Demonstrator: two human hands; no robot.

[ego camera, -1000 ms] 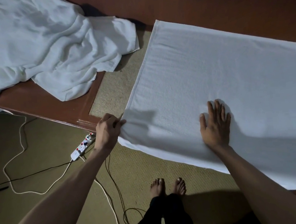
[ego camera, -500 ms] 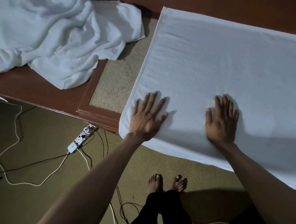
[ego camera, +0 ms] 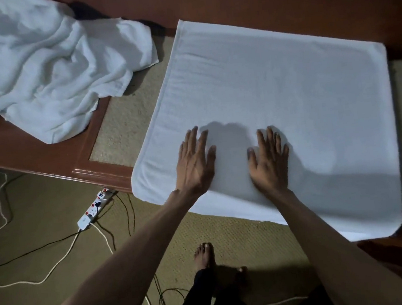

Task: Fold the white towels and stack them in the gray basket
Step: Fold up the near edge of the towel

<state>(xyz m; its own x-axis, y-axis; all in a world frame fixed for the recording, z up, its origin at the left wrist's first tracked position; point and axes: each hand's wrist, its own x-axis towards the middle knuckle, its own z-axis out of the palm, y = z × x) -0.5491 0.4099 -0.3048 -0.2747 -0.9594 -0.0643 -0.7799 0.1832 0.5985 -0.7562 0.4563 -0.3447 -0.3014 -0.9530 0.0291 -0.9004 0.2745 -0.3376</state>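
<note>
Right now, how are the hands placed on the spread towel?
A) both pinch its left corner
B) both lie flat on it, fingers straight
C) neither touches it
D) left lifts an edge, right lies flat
B: the left hand and the right hand rest palm-down, fingers straight, side by side on the spread towel.

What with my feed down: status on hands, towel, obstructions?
Left hand and right hand open, flat on the spread rectangular white towel. Crumpled white towel heap left, apart. Gray basket not in view.

- No writing, label, brand or number can be read anywhere.
- The power strip (ego camera: pixel 93 209), lower left of the frame, shows only red spots, too small to read.
</note>
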